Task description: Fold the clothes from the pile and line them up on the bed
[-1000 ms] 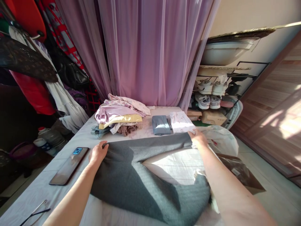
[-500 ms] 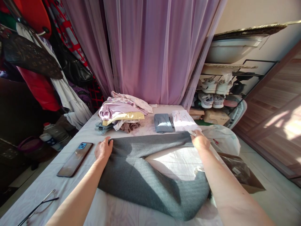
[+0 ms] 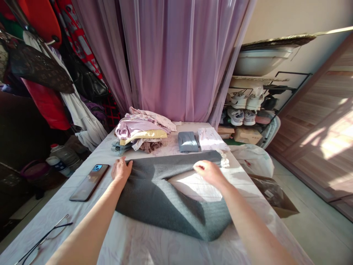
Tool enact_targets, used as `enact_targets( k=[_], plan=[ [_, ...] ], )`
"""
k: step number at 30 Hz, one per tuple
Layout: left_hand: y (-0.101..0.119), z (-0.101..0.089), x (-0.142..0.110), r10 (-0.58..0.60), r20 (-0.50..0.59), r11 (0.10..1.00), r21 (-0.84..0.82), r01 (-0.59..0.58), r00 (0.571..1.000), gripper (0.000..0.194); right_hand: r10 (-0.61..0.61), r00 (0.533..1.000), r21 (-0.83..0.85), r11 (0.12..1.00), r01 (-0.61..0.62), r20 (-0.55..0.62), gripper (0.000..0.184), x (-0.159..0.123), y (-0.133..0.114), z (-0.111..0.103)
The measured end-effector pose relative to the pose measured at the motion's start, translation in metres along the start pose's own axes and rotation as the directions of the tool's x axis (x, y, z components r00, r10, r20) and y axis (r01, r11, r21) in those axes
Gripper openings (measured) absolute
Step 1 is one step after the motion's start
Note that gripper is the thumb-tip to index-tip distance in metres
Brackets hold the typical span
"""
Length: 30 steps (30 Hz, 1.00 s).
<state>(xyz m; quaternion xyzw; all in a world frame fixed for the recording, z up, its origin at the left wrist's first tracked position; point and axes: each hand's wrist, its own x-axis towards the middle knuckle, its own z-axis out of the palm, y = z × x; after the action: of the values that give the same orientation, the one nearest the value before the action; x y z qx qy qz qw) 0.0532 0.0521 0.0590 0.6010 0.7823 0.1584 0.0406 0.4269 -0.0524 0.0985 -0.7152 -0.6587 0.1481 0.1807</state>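
A pair of dark grey trousers (image 3: 157, 206) lies spread on the bed, its two legs reaching right with a gap of pale sheet between them. A white frilly trim (image 3: 224, 161) shows at the end of the far leg. At the upper left corner of the trousers, my left hand (image 3: 120, 170) rests against the fabric, thumb apart from the fingers. My right hand (image 3: 209, 172) is over the gap beside the far leg, its fingers curled in and no cloth visible in them. The end of the near leg is partly hidden behind my right forearm.
Beyond the trousers sit a heap of clothes (image 3: 142, 129), a folded grey garment (image 3: 188, 142) and a folded pale printed garment (image 3: 211, 139). A phone (image 3: 89, 183) and glasses (image 3: 45, 237) lie left. Past the bed's right edge stand a shoe rack (image 3: 248, 88) and an open box (image 3: 278, 197).
My right hand has let go of the far leg's end and moved left along it. My left hand has stayed at the corner, its fingers looser. The view has shifted slightly.
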Motion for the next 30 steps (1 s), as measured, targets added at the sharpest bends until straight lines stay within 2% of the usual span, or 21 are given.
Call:
enact_targets(
  k=[2,3,5,6,8,9,10,11,15,21,24,27,30],
  plan=[
    [0.007,-0.007,-0.006,0.084,-0.052,0.996,0.043,-0.082,0.995,0.049,-0.137,0.986,0.039,0.990,0.134,0.095,0.024,-0.011,-0.032,0.030],
    [0.012,-0.009,-0.012,0.164,-0.079,0.986,0.055,-0.160,0.983,0.045,-0.159,0.980,0.031,0.987,0.156,0.121,0.023,-0.015,-0.045,0.044],
    [0.024,-0.010,-0.026,0.381,-0.079,0.925,0.030,-0.380,0.921,0.034,-0.188,0.973,0.029,0.982,0.186,0.132,0.026,-0.019,-0.062,0.068],
    [0.031,-0.008,-0.034,0.504,-0.039,0.863,-0.022,-0.505,0.863,0.032,-0.192,0.973,0.024,0.981,0.191,0.124,0.028,-0.020,-0.067,0.077],
    [0.043,0.001,-0.049,0.729,0.107,0.684,-0.169,-0.710,0.676,0.035,-0.212,0.973,0.020,0.977,0.211,0.095,0.030,-0.020,-0.070,0.088],
    [0.047,0.007,-0.056,0.784,0.154,0.620,-0.225,-0.752,0.601,0.038,-0.228,0.970,0.020,0.974,0.227,0.081,0.030,-0.019,-0.070,0.092],
    [0.049,0.013,-0.062,0.803,0.189,0.596,-0.252,-0.763,0.565,0.040,-0.247,0.967,0.020,0.969,0.247,0.068,0.031,-0.019,-0.070,0.093],
    [0.050,0.019,-0.066,0.805,0.217,0.592,-0.258,-0.763,0.552,0.041,-0.270,0.961,0.022,0.963,0.269,0.057,0.032,-0.018,-0.070,0.094],
    [0.046,0.031,-0.075,0.767,0.268,0.637,-0.205,-0.743,0.583,0.043,-0.330,0.942,-0.019,0.943,0.332,0.064,0.033,-0.016,-0.071,0.097],
    [0.045,0.030,-0.081,0.758,0.264,0.646,-0.177,-0.743,0.596,0.041,-0.371,0.926,-0.158,0.912,0.378,0.074,0.029,-0.018,-0.078,0.101],
    [0.044,0.033,-0.083,0.765,0.243,0.639,-0.171,-0.750,0.596,0.040,-0.433,0.900,-0.208,0.877,0.433,0.049,0.027,-0.022,-0.080,0.101],
    [0.043,0.034,-0.083,0.767,0.244,0.636,-0.164,-0.754,0.594,0.041,-0.477,0.878,-0.219,0.854,0.472,0.035,0.026,-0.025,-0.081,0.103],
    [0.045,0.031,-0.084,0.761,0.250,0.643,-0.162,-0.749,0.599,0.041,-0.459,0.888,-0.196,0.869,0.454,0.020,0.028,-0.028,-0.078,0.107]
  ],
)
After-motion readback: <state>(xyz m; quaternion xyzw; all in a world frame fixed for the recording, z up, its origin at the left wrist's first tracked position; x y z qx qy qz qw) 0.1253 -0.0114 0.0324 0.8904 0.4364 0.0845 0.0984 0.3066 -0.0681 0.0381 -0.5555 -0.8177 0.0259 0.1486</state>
